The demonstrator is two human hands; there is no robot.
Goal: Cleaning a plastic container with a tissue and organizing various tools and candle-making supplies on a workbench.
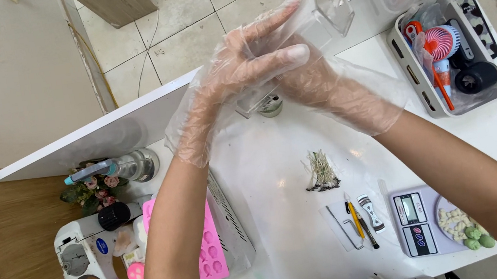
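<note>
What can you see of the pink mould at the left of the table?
The pink mould is a flat rectangular tray, silicone by its look, with rows of small shaped cavities that appear empty. It lies flat near the table's left edge on a clear ridged sheet, beside a white machine. The left forearm crosses above it and hides much of its left part. Neither gloved hand touches it; both are raised, pressed together, farther up the table.
</note>
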